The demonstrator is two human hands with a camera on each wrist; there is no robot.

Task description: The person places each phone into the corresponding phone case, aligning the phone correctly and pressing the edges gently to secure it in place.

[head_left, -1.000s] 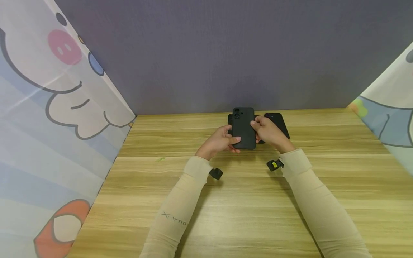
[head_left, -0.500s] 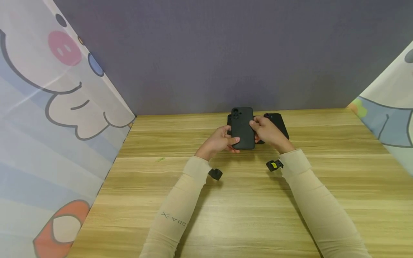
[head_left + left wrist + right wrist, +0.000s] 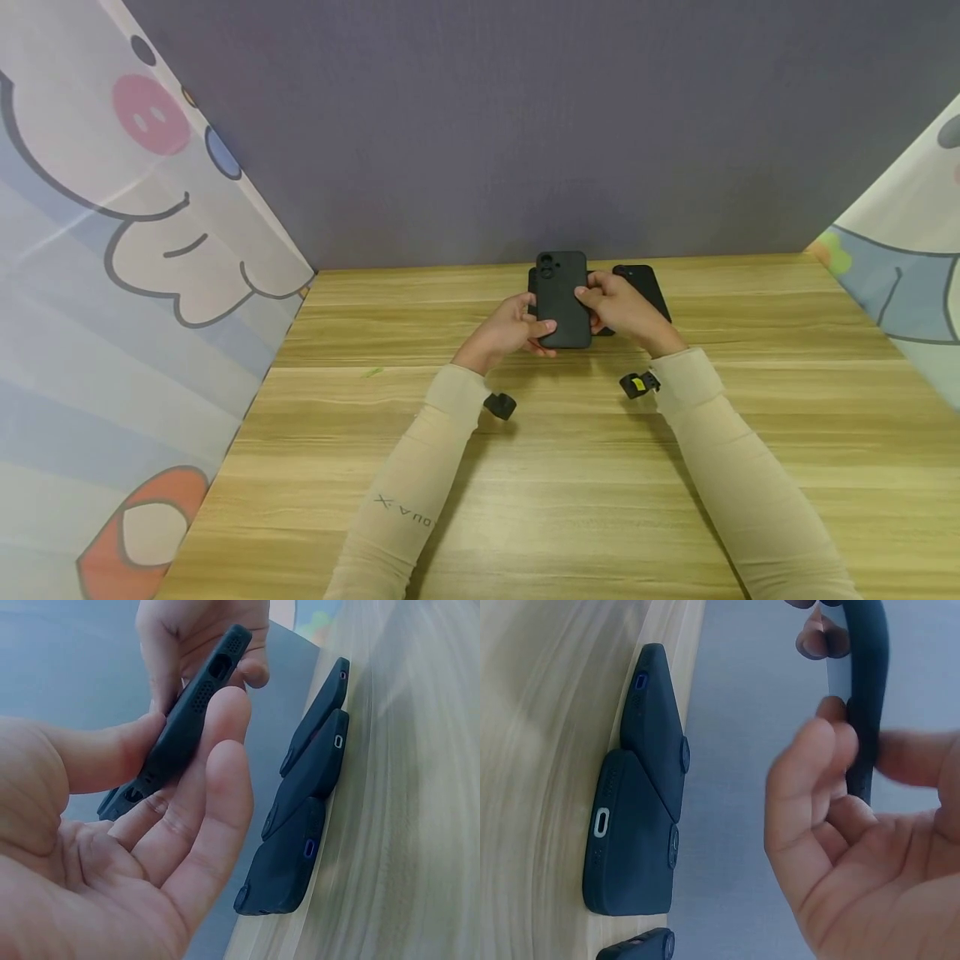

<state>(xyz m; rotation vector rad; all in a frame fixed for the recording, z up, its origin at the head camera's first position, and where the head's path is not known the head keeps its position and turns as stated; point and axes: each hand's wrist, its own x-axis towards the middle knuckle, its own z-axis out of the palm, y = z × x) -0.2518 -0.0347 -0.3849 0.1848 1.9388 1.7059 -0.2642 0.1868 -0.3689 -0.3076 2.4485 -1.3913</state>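
A black phone case [image 3: 564, 302] is held up over the far part of the table, its camera cutouts at the upper left. My left hand [image 3: 510, 327] grips its lower left edge, thumb on the back and fingers behind. On the right edge, my right hand [image 3: 618, 308] pinches the case between thumb and curled fingers. The left wrist view shows the case's lower edge [image 3: 196, 701] with a port opening and speaker holes. Behind it lie three black-cased phones: one [image 3: 319, 716], a middle one [image 3: 307, 772] and a nearer one [image 3: 283, 859].
The phones lie on a wood-grain table [image 3: 570, 500], close to a grey back panel [image 3: 555, 125]. Printed cartoon sheets flank it, one on the left [image 3: 112, 333] and one on the right [image 3: 907, 267]. In the head view, the held case partly covers the phones.
The case has shifted very slightly left in the head view. My right thumb sits a little further onto its back. Both hands keep their grip, and the phones stay put.
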